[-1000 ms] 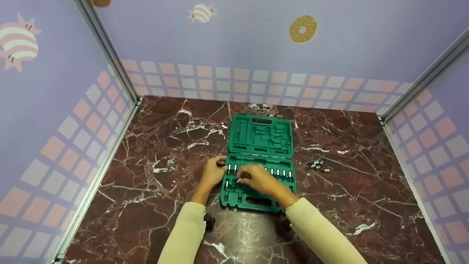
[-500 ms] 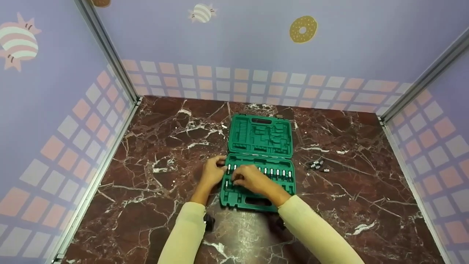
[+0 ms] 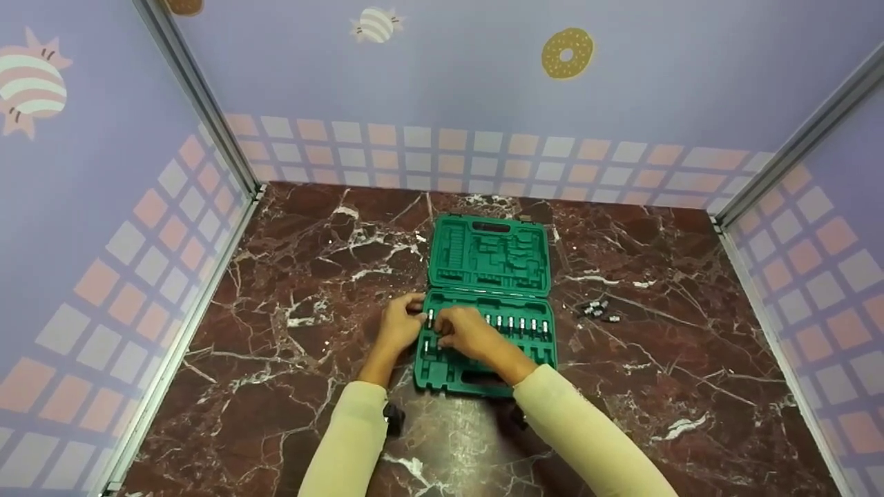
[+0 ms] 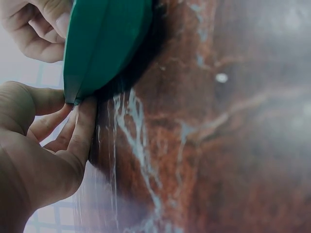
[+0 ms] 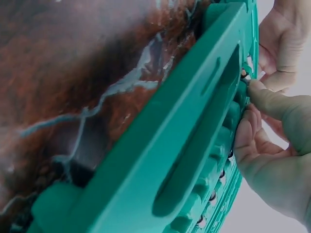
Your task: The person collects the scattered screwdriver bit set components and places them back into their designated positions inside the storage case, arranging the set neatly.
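Note:
A green plastic case (image 3: pixel 423 373) lies flat with its moulded lid (image 3: pixel 464 259) folded back. My left hand (image 3: pixel 402 323) grips the case's left edge, thumb above and fingers at the side; the left wrist view shows that corner (image 4: pixel 104 43) between them. Over the case's left half, my right hand (image 3: pixel 468 335) has thumb and fingers bunched at a slot in the lower row. They pinch a small socket bit, mostly hidden by the fingertips. One socket bit (image 3: pixel 426 347) sits just left of them. An upper row of socket bits (image 3: pixel 522 327) is partly covered by the hand.
Several loose socket bits (image 3: pixel 595 309) lie on the dark red marbled table (image 3: pixel 663 373), right of the case. Patterned lilac panels (image 3: pixel 483 83) enclose the table at the back and on both sides.
My right hand has moved left along the case with a small silver-ended socket bit, down to a slot beside the lower-left bit. My left hand has kept its grip.

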Motion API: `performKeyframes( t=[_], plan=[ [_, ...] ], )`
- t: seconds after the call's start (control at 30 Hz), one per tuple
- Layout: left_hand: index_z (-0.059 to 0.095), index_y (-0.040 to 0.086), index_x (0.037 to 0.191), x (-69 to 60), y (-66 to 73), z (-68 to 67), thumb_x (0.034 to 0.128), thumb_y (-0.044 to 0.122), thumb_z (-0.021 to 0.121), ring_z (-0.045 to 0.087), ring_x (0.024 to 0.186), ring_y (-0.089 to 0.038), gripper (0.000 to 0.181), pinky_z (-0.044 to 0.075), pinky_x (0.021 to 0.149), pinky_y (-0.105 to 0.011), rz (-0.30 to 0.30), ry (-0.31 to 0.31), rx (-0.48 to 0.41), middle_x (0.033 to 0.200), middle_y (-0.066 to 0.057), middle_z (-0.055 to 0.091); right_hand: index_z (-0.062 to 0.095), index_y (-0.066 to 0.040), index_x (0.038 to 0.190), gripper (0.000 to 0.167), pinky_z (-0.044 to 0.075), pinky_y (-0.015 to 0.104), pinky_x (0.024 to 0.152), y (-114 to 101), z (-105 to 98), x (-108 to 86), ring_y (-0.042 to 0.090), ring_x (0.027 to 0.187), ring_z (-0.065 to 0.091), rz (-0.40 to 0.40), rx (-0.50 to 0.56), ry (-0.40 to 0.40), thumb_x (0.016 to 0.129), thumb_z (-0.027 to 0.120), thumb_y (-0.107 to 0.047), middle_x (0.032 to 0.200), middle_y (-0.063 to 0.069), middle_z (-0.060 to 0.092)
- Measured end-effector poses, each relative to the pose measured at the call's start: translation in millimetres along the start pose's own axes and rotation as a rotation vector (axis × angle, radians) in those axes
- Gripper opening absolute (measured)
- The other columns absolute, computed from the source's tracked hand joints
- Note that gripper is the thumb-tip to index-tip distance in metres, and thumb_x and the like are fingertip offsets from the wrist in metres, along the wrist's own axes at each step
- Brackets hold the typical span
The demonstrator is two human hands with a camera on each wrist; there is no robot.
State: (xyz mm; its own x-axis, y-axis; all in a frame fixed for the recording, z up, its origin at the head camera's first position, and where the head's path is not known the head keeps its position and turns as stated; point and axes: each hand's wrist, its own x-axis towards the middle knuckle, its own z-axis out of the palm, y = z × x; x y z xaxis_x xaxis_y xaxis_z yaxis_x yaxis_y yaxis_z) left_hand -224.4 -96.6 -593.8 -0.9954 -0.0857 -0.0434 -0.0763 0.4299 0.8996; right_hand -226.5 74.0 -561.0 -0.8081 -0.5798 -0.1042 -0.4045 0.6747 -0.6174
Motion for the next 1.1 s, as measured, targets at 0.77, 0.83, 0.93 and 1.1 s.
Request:
performKeyframes(
  t=[0.77, 0.83, 0.93, 1.1],
  plan=[
    [0.073, 0.003, 0.124, -0.8, 0.0, 0.5, 0.093, -0.005, 0.068, 0.07, 0.102, -0.032, 0.033, 0.057, 0.09, -0.046, -0.004, 0.005, 0.002, 0.109, -0.017, 0.074, 0.072, -0.002, 0.097, 0.014, 0.06, 0.041, 0.074, -7.0, 1.5, 7.2, 0.026, 0.086, 0.07, 0.097, -0.036, -0.01, 0.087, 0.082, -0.006, 0.095, 0.014, 0.074],
    [0.073, 0.003, 0.124, -0.4, -0.4, 0.8, 0.0927, -0.005, 0.068, 0.07, 0.103, -0.032, 0.033, 0.057, 0.09, -0.046, -0.002, 0.005, 0.0, 0.109, -0.017, 0.074, 0.072, -0.002, 0.097, 0.014, 0.06, 0.041, 0.074, -5.7, 1.8, 6.2, 0.026, 0.086, 0.071, 0.086, -0.035, -0.004, 0.088, 0.082, -0.007, 0.094, 0.014, 0.074],
    [0.073, 0.003, 0.123, 0.4, -0.3, 1.0, 0.092, -0.005, 0.068, 0.07, 0.103, -0.032, 0.033, 0.057, 0.091, -0.046, -0.002, 0.005, -0.004, 0.109, -0.017, 0.074, 0.072, -0.003, 0.099, 0.014, 0.059, 0.041, 0.076, -4.0, 2.3, 3.6, 0.027, 0.089, 0.071, 0.062, -0.04, 0.011, 0.09, 0.08, -0.008, 0.097, 0.014, 0.074],
    [0.073, 0.002, 0.122, -0.2, 0.6, 1.0, 0.0915, -0.006, 0.068, 0.07, 0.103, -0.033, 0.032, 0.057, 0.091, -0.046, -0.005, 0.008, -0.007, 0.109, -0.018, 0.074, 0.072, -0.002, 0.104, 0.016, 0.059, 0.041, 0.079, -1.8, 4.9, -2.8, 0.029, 0.094, 0.069, 0.02, -0.052, 0.044, 0.092, 0.078, -0.01, 0.101, 0.015, 0.07]
  ],
)
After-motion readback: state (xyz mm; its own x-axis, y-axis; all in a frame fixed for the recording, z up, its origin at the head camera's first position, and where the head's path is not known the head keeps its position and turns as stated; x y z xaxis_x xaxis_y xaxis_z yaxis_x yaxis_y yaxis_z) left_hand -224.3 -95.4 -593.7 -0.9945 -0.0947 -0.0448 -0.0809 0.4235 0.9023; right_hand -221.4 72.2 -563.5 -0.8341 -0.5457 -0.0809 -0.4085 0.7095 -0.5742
